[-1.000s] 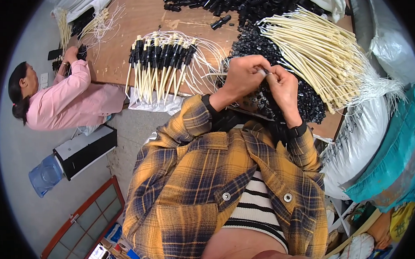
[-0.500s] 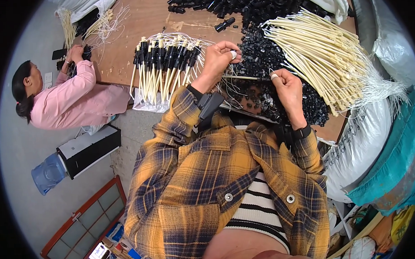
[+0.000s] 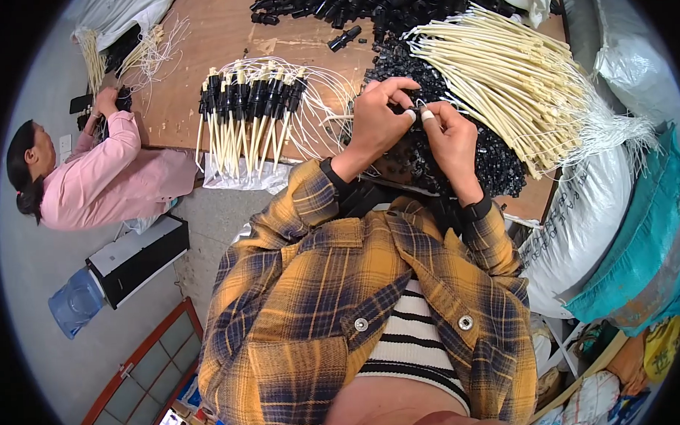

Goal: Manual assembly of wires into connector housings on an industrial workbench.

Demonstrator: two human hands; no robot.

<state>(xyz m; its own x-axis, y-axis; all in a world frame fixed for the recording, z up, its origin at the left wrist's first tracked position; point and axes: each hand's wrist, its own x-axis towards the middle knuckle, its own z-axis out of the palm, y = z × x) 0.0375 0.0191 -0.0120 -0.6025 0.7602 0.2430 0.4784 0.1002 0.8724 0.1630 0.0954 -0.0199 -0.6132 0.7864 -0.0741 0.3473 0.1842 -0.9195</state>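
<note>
My left hand [image 3: 382, 122] and my right hand [image 3: 451, 140] meet over a heap of small black plastic pieces [image 3: 505, 169]. Both are closed in a pinch, with white covers on the thumb tips. A thin white cord [image 3: 420, 102] curves up at the right fingertips, held there. What the left fingers pinch is too small and hidden to name. The end of a cream sleeve [image 3: 339, 117] sticks out left of my left hand; the hand covers the rest. A bundle of cream-sleeved cords [image 3: 500, 79] fans out on the right.
Cream-sleeved cords with black connectors [image 3: 250, 99] lie in a row on the left of the wooden table [image 3: 206, 37]. Black plastic connectors [image 3: 348, 4] pile up at the back. White sacks [image 3: 587, 219] stand right. A co-worker in pink [image 3: 106, 172] sits at the far left.
My hands have come together, the right one moving left and the left one nearing it. The cream sleeve that spanned between them now pokes out left of my left hand. The view has shifted slightly.
</note>
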